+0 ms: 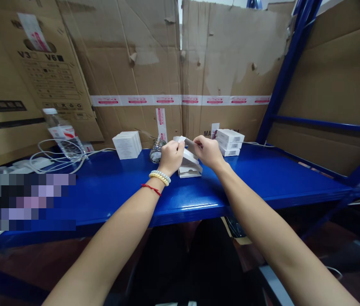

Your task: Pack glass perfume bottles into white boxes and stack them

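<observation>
My left hand [171, 155] and my right hand [209, 151] are both closed on a small flat white carton piece [188, 145], held between them above the blue shelf [262, 178]. Just under my hands lies a short pile of flat white carton pieces [190, 168]. My left wrist wears a bead bracelet and a red string. A small glass jar [156, 151] stands just left of my left hand.
A stack of three white boxes [230, 142] sits to the right of my hands, and a white box [127, 145] to the left. A plastic bottle [64, 137] and white cables [55, 158] lie at the far left. Cardboard sheets [154, 68] wall the back; a blue rack post [290, 63] rises on the right.
</observation>
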### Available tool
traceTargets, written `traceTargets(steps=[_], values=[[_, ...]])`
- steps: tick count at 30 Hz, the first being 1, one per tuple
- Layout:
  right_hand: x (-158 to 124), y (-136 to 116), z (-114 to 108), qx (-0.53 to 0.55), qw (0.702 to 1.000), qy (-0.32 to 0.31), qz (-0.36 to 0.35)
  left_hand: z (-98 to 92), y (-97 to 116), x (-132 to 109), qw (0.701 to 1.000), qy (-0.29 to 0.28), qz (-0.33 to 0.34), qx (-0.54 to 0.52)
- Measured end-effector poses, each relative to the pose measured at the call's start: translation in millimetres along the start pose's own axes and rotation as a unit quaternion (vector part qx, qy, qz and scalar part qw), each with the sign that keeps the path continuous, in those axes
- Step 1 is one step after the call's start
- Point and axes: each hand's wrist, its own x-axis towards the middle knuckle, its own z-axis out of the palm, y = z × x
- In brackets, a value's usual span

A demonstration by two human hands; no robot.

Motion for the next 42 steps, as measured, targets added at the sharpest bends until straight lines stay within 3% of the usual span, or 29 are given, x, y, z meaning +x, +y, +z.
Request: traceTargets(steps=[7, 10, 12, 15, 19, 22, 28, 37, 42], values=[[0, 0, 1, 0.04, 0.999, 0.036, 0.011, -3.1, 3, -1, 0.997, -0.012, -0.035, -0.063], [2, 5, -2, 0.11, 0.986, 0.102, 0.079, -3.7, 0, 0, 0.986, 0.019, -0.08, -0.147], [5, 12, -4, 0.191, 0.958, 0.15, 0.15, -3.5, -5, 3, 0.974, 0.053, -0.135, -0.174], [10, 23, -7, 0.341, 0.892, 0.176, 0.238, -2.5, -15, 7, 0.958, 0.102, -0.207, -0.173], [13, 31, -9, 0.491, 0.805, 0.145, 0.3, -2.1, -25, 11, 0.935, 0.128, -0.271, -0.188], [12, 30, -9, 0.536, 0.77, 0.108, 0.329, -2.6, -26, 12, 0.915, 0.1, -0.307, -0.24], [10, 27, -9, 0.536, 0.762, 0.065, 0.358, -0.6, -22, 12, 0.889, 0.03, -0.305, -0.341], [7, 24, -8, 0.536, 0.762, 0.053, 0.36, 0.8, -22, 12, 0.884, 0.045, -0.309, -0.349], [7, 28, -6, 0.52, 0.776, 0.083, 0.347, 0.7, -21, 12, 0.871, 0.054, -0.321, -0.368]])
